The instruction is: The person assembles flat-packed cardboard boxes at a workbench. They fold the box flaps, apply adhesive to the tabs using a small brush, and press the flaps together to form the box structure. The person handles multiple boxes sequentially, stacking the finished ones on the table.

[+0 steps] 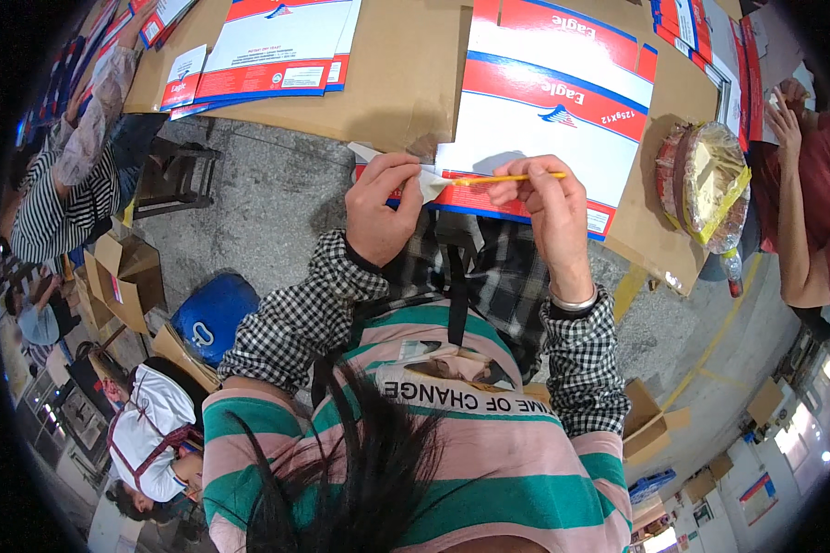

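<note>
A flat printed carton sheet (pixel 549 101) in red, white and blue lies on the brown cardboard-covered table in front of me. At its near left end, my left hand (pixel 383 210) is closed, thumb and fingers pinching a small white flap (pixel 431 182). My right hand (pixel 551 207) grips a thin yellow brush (pixel 475 181) by its handle, held nearly level. The brush's pale tip points left and reaches the flap beside my left fingertips. Whether the tip presses on the card is hard to make out.
To the right stands a round plastic-wrapped tub (pixel 705 175) of pale paste. Stacked carton sheets (pixel 267 64) lie at the far left. A co-worker's hand (pixel 786 124) is raised at right; another person in a striped top (pixel 55 217) is at left, near a blue drum (pixel 214 318).
</note>
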`<state>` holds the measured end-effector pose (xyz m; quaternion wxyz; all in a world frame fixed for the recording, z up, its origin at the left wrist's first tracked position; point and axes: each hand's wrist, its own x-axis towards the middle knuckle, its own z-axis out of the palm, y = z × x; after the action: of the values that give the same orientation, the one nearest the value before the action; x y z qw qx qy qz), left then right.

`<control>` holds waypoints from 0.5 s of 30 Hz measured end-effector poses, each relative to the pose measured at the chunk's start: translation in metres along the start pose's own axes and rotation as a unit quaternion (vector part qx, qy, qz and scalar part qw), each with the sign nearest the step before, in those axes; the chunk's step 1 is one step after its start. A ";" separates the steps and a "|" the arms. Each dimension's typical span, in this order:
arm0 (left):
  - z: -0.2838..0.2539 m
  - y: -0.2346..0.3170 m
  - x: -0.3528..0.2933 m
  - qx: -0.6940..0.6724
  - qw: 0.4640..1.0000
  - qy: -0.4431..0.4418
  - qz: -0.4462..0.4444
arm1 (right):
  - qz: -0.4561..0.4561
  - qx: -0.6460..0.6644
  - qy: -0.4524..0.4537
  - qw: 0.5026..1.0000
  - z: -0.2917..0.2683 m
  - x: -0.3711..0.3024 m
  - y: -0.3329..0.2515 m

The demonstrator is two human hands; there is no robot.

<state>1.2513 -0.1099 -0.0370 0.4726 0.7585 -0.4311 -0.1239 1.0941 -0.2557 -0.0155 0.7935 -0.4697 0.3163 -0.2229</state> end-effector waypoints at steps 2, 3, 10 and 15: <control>0.000 0.000 0.001 0.000 1.000 0.003 0.002 | -0.003 0.001 -0.006 1.000 -0.006 -0.003 -0.002; 0.001 0.000 0.001 0.000 1.000 0.003 0.003 | -0.005 0.002 -0.006 1.000 -0.007 -0.005 -0.003; 0.002 0.000 0.002 0.009 1.000 -0.002 0.005 | -0.019 -0.003 -0.015 1.000 -0.004 -0.006 -0.004; 0.005 -0.003 0.012 -0.032 0.999 -0.007 -0.028 | -0.081 0.040 0.039 0.995 -0.025 -0.024 -0.021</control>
<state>1.2577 -0.1218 -0.0396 0.4901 0.7536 -0.4092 -0.1564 1.0584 -0.2653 0.0009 0.7777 -0.4529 0.2990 -0.3173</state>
